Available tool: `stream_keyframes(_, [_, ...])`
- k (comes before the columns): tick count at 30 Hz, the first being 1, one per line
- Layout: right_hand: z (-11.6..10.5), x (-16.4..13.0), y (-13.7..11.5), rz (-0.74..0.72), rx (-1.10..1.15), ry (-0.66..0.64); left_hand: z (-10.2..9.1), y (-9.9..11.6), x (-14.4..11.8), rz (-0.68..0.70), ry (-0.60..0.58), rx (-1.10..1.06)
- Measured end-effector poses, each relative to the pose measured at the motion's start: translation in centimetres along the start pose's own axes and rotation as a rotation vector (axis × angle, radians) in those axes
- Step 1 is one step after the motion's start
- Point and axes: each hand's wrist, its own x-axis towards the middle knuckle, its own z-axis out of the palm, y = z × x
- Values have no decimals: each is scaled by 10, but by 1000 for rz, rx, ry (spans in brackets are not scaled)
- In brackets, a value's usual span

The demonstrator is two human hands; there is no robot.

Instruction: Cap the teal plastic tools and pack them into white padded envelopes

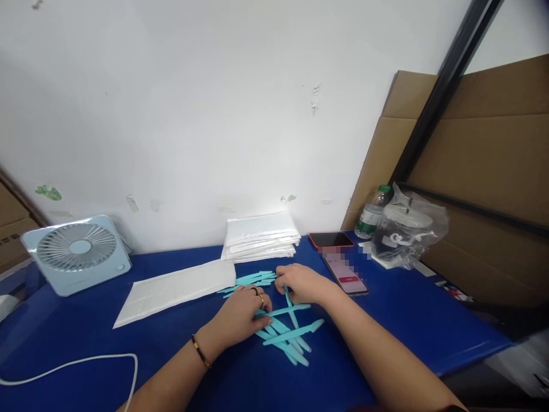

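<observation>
Several thin teal plastic sticks (286,335) lie crossed in a loose pile on the blue table (86,343). My left hand (240,312), with rings and a bracelet, rests palm down on the pile's left side, fingers touching the sticks. My right hand (302,283) pinches the top end of one teal stick (290,303). More teal sticks (253,280) lie together just behind my hands. A flat white pouch (175,289) lies to the left of them.
A stack of white pouches (261,236) sits at the wall. Two phones (345,273) lie to the right, beside a bagged container (407,232) and a bottle (372,213). A small fan (77,252) stands at left; a white cable (77,363) runs near the front.
</observation>
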Motion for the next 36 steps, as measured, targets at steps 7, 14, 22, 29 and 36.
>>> stream_keyframes(7, [-3,-2,2,18,35,-5,-19,-13,-19,-79,-160,-140])
stream_keyframes(14, [-1,-5,13,5,144,-5,-21,-20,-19,-215,-79,-287])
stream_keyframes(22, [4,-9,22,27,345,117,-15,-27,-17,-239,-68,-388])
stream_keyframes(29, [7,3,2,214,1008,312,1,-25,-4,-240,273,-499])
stream_keyframes(36, [11,24,-30,243,1382,386,8,-22,6,-298,484,-558])
